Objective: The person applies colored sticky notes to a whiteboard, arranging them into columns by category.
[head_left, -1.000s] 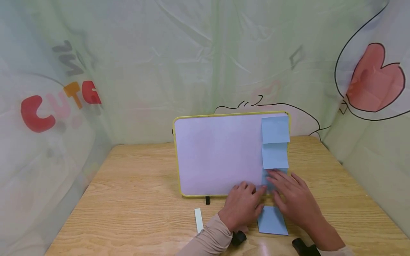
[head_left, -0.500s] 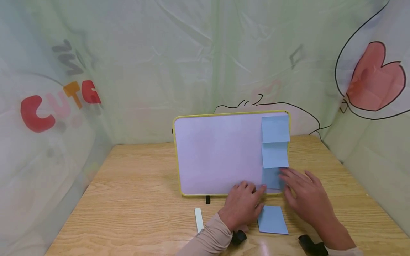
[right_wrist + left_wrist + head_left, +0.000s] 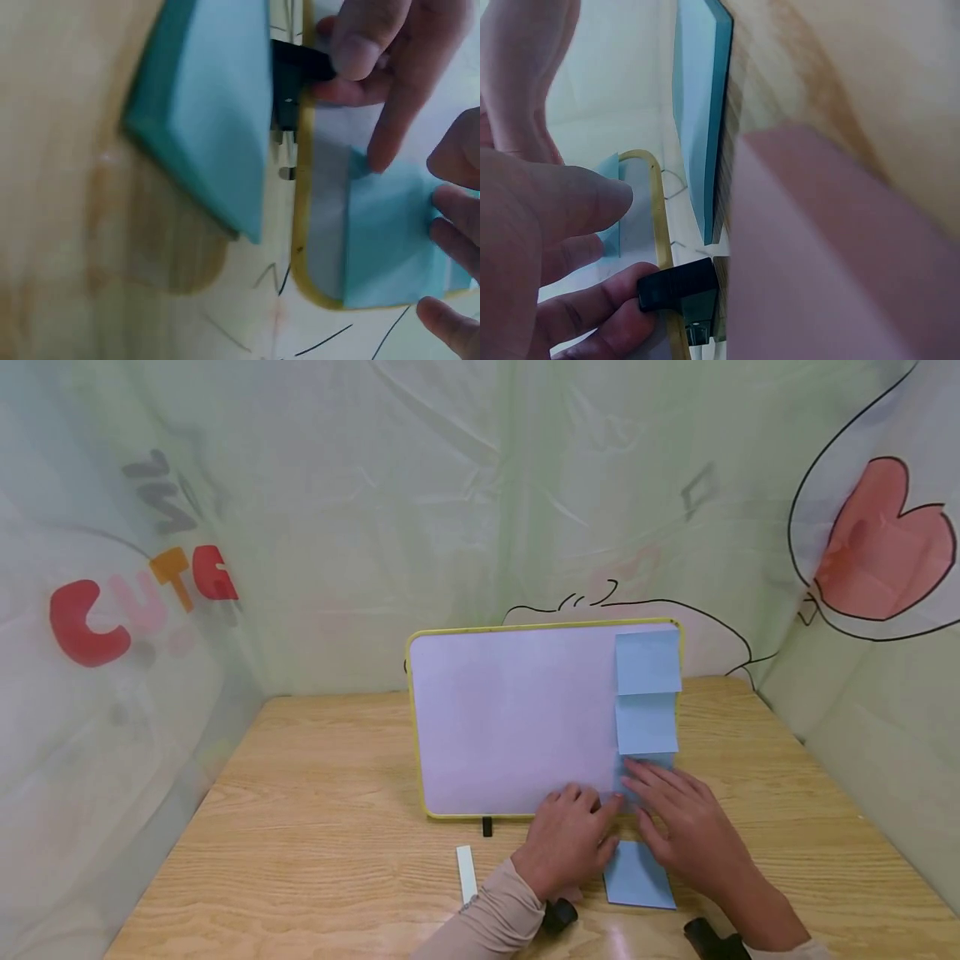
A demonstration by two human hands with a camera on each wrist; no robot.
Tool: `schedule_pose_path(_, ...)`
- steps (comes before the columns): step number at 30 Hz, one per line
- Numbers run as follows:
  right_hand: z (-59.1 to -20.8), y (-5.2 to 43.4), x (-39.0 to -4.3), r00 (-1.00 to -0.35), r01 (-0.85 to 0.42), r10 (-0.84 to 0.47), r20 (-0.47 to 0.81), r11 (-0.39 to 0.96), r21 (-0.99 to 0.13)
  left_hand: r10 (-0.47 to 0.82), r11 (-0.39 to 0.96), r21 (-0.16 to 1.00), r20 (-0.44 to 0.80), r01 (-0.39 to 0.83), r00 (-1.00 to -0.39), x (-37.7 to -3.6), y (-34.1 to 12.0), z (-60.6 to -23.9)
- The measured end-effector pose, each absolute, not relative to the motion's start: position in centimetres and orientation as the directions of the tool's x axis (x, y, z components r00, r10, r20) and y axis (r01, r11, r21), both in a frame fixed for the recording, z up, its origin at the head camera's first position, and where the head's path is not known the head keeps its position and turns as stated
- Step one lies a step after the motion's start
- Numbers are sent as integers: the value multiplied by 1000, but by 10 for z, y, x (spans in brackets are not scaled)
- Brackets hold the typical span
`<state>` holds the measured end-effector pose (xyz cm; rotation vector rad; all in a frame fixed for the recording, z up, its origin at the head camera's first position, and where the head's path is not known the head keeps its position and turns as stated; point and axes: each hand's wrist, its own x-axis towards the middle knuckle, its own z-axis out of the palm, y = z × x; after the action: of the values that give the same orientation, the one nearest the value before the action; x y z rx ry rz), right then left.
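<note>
A yellow-framed whiteboard (image 3: 510,718) stands upright on the table. Down its right side runs a column of blue sticky notes: the top one (image 3: 648,662), the middle one (image 3: 648,723) and a lowest one (image 3: 390,232). Extended fingers of my right hand (image 3: 693,835) press on the lowest note and partly cover it. My left hand (image 3: 566,843) rests at the board's bottom edge, its index finger on that note's lower corner. Other left fingertips touch a black foot (image 3: 679,285) of the board. Between the hands lies a blue sticky-note pad (image 3: 637,881).
A narrow white strip (image 3: 467,872) lies left of my left forearm. Beneath the left wrist is a pink pad (image 3: 802,247), largely hidden in the head view. Another black foot (image 3: 487,827) sticks out under the board. A printed curtain (image 3: 337,527) hangs behind the table.
My right hand slid right along the lowest note, then came back left over it. The left hand stayed at the board's bottom edge.
</note>
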<state>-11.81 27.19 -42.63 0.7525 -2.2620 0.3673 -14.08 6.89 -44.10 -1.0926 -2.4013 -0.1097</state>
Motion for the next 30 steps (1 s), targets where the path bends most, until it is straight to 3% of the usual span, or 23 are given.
schedule_pose_path(6, -426, 279, -117, -627, -550, -369, 686, 834, -53, 691, 669, -124, 466, 733, -552, -141, 69, -442)
schedule_pose_path(23, -421, 293, -117, -589, -465, -293, 753, 885, -20, 699, 672, -115, 424, 732, -575, -141, 70, -442)
schedule_pose_path(30, -423, 277, -118, -595, -561, -365, 716, 827, -44, 695, 669, -129, 459, 732, -554, -143, 69, -444)
